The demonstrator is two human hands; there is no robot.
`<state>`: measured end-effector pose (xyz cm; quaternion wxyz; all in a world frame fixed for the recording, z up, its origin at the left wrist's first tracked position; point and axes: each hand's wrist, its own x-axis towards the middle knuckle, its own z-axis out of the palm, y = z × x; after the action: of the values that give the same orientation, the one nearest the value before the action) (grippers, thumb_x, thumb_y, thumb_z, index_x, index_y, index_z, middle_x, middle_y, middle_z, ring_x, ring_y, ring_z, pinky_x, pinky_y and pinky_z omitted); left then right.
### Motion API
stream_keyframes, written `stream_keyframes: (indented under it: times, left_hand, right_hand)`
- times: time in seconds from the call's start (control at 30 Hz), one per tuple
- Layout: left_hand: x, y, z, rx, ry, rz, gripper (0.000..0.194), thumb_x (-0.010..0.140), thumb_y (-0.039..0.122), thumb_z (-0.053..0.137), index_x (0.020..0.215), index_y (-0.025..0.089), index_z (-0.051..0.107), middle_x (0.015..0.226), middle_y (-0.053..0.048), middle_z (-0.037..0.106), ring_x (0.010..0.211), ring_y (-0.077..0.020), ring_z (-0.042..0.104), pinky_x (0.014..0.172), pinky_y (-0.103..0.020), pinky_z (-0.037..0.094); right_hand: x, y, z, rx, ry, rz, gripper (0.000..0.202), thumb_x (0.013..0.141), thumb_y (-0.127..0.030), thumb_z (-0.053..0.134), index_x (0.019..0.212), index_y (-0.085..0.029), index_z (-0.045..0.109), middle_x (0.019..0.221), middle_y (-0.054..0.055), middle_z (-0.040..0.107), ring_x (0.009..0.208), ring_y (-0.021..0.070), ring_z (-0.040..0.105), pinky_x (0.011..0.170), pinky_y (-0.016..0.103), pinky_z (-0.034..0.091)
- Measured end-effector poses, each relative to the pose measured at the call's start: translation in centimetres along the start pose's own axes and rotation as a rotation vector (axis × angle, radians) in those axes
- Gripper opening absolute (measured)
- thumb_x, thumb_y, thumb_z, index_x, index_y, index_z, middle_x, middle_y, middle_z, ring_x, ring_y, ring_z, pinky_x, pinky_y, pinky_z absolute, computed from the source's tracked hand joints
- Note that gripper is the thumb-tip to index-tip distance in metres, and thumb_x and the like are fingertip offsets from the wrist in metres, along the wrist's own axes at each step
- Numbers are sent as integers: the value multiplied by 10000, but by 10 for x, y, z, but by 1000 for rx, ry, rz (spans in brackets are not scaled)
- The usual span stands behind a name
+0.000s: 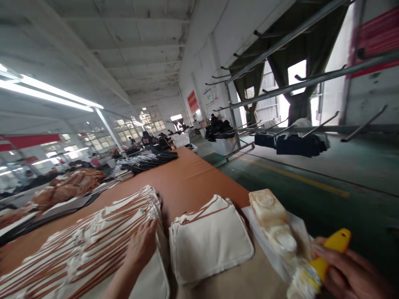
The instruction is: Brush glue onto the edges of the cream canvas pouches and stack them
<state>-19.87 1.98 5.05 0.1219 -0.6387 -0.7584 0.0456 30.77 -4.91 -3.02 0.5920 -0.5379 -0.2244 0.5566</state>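
Note:
My left hand (pixel 142 241) lies on a long row of overlapping cream fabric pieces (pixel 102 232) with brown strips along their edges. Its fingers rest flat near the row's right end. In my right hand (pixel 346 268) is a brush (pixel 324 259) with a yellow handle, its bristles coated in whitish, glue-like stuff. Between the hands sits a smaller stack of cream pieces (pixel 212 241), edged with stitching. Beside the brush, a smeared whitish container (pixel 271 216) with round caps lies on a white sheet (pixel 299 226) at the table's right side.
The brown-topped table (pixel 193 166) runs away from me. On it lie dark pieces with pale strips (pixel 146 162) and a brown crumpled pile (pixel 71 185). A metal rack (pixel 293 79) with prongs stands on the right, near hanging dark pieces (pixel 299 143). People work farther back.

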Motion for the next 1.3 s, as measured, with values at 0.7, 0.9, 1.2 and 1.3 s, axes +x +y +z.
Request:
stream_keyframes:
  times: [0.7, 0.9, 1.2, 1.3]
  left_hand:
    - [65, 238, 28, -504, 67, 290, 112, 887, 261, 589, 877, 165, 646, 944, -33, 671, 901, -188, 619, 808, -338, 477]
    - [22, 217, 12, -605, 146, 286, 105, 865, 232, 537, 820, 193, 624, 788, -17, 682, 718, -165, 613, 640, -244, 407]
    - [-59, 184, 2, -655, 411, 359, 193, 906, 311, 517, 883, 234, 692, 1121, -85, 647, 988, -233, 626, 806, -330, 515]
    - [-84, 182, 16, -642, 481, 363, 238, 944, 311, 469, 882, 243, 689, 914, -45, 644, 792, -174, 654, 642, -246, 520]
  right_hand:
    - [-11, -37, -9, 182, -193, 35, 534, 661, -551, 771, 538, -204, 384, 385, -86, 342, 335, 36, 285, 375, 196, 254]
    - [-27, -47, -11, 216, -166, 21, 528, 599, -529, 822, 565, -201, 409, 396, -91, 353, 344, 30, 283, 373, 189, 242]
    - [-48, -51, -13, 266, -167, 0, 532, 535, -510, 879, 615, -193, 459, 415, -95, 362, 350, 17, 265, 369, 170, 209]
    - [-54, -50, -13, 275, -199, -39, 484, 577, -499, 864, 647, -186, 502, 410, -103, 340, 342, 7, 232, 363, 157, 167]
